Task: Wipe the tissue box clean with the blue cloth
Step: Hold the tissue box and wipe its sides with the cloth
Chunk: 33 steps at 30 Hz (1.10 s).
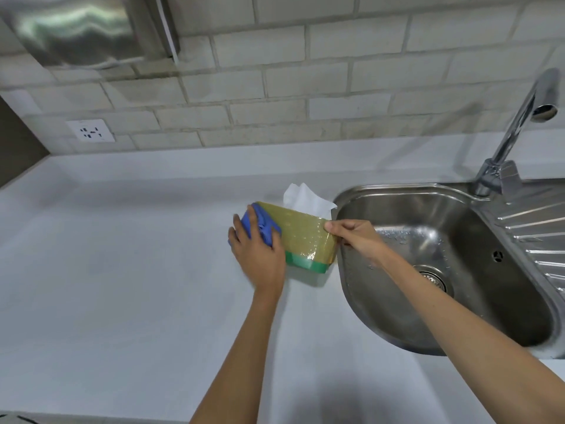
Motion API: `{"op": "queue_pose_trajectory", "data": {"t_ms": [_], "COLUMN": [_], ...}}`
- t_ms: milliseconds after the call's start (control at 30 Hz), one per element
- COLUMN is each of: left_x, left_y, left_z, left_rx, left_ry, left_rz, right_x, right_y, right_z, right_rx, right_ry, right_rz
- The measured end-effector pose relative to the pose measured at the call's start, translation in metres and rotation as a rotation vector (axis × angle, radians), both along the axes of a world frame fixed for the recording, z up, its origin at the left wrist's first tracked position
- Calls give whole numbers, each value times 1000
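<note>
Hood (82, 29): shiny steel, upper left of the frame, on the tiled wall.
Socket (90, 130): white, on the tiles at left, above the tabletop (122, 255).
Left hand (258, 250): centre of the frame, palm down, fingers (241, 221) spread and pressed over the cloth.
Cloth (263, 226): blue, bunched under the left hand against the left end of the box.
Box (302, 240): centre, on the tabletop just beside the sink rim; yellow-gold wrap with a green band along its near bottom edge, white tissue (305, 198) sticking up from the top.
Right hand (356, 235): right of centre, fingers pinched together on the box's right end.
Sink (458, 228): steel, right of the frame, wet, drain at its bottom.
Tap (519, 117): upper right, behind the sink.
</note>
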<state>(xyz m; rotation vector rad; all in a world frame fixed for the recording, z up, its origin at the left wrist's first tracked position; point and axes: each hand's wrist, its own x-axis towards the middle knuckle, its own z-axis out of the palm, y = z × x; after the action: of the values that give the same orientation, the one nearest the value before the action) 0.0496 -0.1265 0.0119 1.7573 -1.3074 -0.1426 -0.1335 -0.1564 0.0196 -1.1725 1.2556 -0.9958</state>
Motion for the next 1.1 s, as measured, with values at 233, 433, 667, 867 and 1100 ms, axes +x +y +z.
{"op": "queue_pose_trajectory", "data": {"t_ms": [233,433,667,867,1100], "left_x": [-63,-26,-8,-65,-43], "left_y": [34,21,-7,36,46], "left_z": [2,-6,10,8,15], "left_rx": [-43,-136,36,-7,55], "left_ry": [-274,-340,-63,-219,321], "left_rz": [-177,-266,2,-214,-61], "right_x": [0,-4,0,7,44], "right_y": [-2,0,2,10,34], "right_z": [-6,-1,3,0,13], "right_rx": [-4,5,4,-35,-177], "right_ry": [-40,-23,9,-4,70], "right_rz": [-62,-40,-46,-89,-130]}}
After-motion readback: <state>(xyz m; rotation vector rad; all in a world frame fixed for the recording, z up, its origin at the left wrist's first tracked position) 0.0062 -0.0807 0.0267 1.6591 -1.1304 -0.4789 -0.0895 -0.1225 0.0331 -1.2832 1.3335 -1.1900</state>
